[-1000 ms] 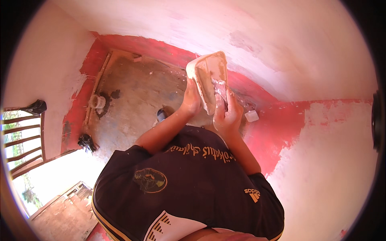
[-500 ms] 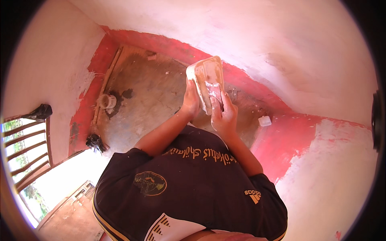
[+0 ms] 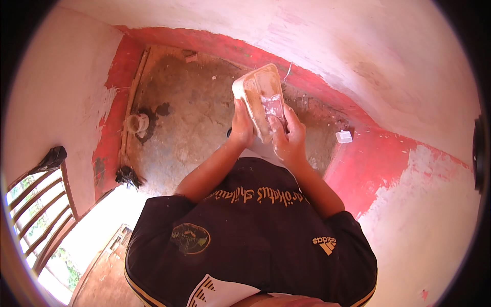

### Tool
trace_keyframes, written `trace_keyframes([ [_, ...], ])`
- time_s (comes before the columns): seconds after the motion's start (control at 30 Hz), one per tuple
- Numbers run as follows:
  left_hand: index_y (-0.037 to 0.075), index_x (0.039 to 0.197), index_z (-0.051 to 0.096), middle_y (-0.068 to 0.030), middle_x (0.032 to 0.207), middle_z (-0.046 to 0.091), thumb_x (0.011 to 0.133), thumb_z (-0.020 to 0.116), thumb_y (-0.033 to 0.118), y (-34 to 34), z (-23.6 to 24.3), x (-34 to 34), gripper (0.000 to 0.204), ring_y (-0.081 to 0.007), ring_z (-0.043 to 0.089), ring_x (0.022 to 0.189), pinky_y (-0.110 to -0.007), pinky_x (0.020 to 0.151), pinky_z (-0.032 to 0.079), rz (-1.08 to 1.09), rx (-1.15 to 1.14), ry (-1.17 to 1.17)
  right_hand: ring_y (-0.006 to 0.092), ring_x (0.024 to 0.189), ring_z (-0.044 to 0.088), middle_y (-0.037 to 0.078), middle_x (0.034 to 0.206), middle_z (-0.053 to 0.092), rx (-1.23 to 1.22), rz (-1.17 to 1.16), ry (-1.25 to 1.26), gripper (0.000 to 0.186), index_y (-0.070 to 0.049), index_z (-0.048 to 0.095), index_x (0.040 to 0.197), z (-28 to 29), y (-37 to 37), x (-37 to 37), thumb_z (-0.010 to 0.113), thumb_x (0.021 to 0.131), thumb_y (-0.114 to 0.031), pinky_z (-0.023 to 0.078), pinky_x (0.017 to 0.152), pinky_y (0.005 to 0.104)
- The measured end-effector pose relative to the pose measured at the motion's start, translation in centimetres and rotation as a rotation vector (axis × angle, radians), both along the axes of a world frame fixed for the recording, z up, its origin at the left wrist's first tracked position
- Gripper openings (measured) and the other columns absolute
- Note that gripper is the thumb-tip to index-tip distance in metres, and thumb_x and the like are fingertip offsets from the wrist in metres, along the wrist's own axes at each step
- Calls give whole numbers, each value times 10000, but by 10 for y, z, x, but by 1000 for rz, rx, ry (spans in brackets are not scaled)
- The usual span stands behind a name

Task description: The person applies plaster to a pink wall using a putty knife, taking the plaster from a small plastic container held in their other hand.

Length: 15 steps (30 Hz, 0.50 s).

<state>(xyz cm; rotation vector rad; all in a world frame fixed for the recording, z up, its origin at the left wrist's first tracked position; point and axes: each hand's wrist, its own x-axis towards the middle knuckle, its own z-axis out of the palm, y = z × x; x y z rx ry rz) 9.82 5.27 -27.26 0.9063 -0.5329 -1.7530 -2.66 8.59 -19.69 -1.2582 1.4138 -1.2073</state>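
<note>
My left hand (image 3: 242,125) grips the side of a rectangular, pale plastic tub (image 3: 255,84) held tilted in front of my chest, its inside smeared with light brown residue. My right hand (image 3: 290,138) pinches a flat, pinkish scraper (image 3: 272,105) coated with white paste. The scraper lies over the tub's opening at its right side. How far its edge touches the tub's inside, I cannot tell. Just beyond the tub's far right corner shows a thin white streak (image 3: 288,71).
A white bucket (image 3: 138,123) stands on the stained floor (image 3: 179,138) by the left wall. A black plastic bag (image 3: 128,176) lies near the bright doorway. At right, a small white container (image 3: 344,136) sits by the red-painted wall base (image 3: 368,169). A barred window (image 3: 43,204) is at left.
The tub and both hands have shifted slightly away from me, with both grips kept. The thin white streak beside the tub has appeared. The surroundings moved a little in the view.
</note>
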Motion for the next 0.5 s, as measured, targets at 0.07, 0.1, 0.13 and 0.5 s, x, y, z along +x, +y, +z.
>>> trace_keyframes([
  [0.07, 58, 1511, 315, -143, 1411, 512, 986, 170, 710, -12, 3, 2, 850, -281, 546, 1272, -430, 1073, 458, -36, -11, -47, 147, 817, 675, 210, 916, 692, 15, -8, -98, 370, 80, 571, 1277, 1, -16, 1, 602, 947, -85, 518, 734, 296],
  [0.1, 50, 1507, 317, -143, 1406, 517, 981, 179, 718, -18, 6, 2, 862, -281, 552, 1264, -429, 1070, 461, -18, -23, -22, 147, 817, 675, 210, 916, 692, 7, -9, -104, 370, 80, 571, 1277, 2, -24, -2, 602, 947, -85, 518, 734, 296],
  [0.13, 42, 1503, 320, -144, 1401, 521, 975, 188, 726, -24, 8, 2, 874, -282, 557, 1256, -427, 1066, 463, -1, -36, 3, 129, 823, 650, 178, 926, 694, 45, 34, -127, 376, 73, 565, 1294, 1, -32, -5, 600, 954, -82, 514, 750, 285],
  [0.5, 91, 1524, 175, -125, 1474, 407, 1073, 316, 496, -84, -18, -1, 622, -248, 450, 1345, -425, 1134, 379, -9, -219, -4, 33, 643, 506, -9, 902, 618, 262, 48, -575, 351, -19, 547, 1329, -1, -82, -51, 603, 992, -101, 381, 505, 187],
])
